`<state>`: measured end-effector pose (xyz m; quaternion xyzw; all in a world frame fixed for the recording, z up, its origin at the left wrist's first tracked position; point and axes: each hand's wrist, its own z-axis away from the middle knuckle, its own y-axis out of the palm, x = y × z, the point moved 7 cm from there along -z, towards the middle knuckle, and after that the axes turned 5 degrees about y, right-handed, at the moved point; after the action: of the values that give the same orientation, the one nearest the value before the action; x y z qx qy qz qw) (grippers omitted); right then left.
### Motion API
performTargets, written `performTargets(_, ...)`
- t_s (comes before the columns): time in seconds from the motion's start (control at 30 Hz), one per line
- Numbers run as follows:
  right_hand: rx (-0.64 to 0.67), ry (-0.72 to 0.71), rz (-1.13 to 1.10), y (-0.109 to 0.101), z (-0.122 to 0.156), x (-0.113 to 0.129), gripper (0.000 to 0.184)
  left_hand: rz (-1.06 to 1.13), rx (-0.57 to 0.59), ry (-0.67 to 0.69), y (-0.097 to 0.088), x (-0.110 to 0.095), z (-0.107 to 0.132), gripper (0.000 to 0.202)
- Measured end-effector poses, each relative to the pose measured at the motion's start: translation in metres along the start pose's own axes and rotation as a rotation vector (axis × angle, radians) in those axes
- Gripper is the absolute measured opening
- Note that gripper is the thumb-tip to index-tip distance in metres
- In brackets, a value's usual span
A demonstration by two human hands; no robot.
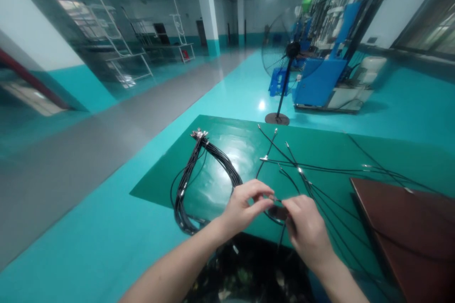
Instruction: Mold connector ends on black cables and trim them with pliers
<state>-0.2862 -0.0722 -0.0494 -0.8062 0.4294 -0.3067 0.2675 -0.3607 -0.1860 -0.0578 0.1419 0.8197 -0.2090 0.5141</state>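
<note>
Near the front edge of the green table [227, 151], my left hand [245, 201] pinches a thin black cable [279, 200] by its end. My right hand [305, 222] is closed on the same cable just to the right, its fingertips close to the left ones. A small dark shape between the hands is blurred, and I cannot tell what it is. To the left of my hands lies a looped bundle of black cables [222, 158] with silvery metal ends gathered at the top. Several loose black cables [320, 167] with metal tips cross the table beyond and right of my hands.
A brown board [408, 232] lies on the table at the right. Beyond the table stand a black pedestal fan [284, 85] and a blue machine [320, 80]. White pillars [208, 9] and white-framed tables [131, 59] are farther back on the left.
</note>
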Motion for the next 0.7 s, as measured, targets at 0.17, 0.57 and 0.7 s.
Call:
performTargets(0.17, -0.046, -0.073, 0.017, -0.003, 0.003, 0.006, 0.033, 0.321, -0.014, -0.351, 0.003, 0.02, 0.011, 0.016)
performTargets(0.57, -0.02, 0.477, -0.27, 0.014, 0.025, -0.044, 0.029, 0.733, 0.121, -0.746, 0.042, 0.049, 0.046, 0.006)
performTargets(0.7, -0.269, 0.974, -0.255, -0.01, 0.065, -0.077, 0.039, 0.792, 0.044, -0.754, 0.045, 0.052, 0.052, 0.007)
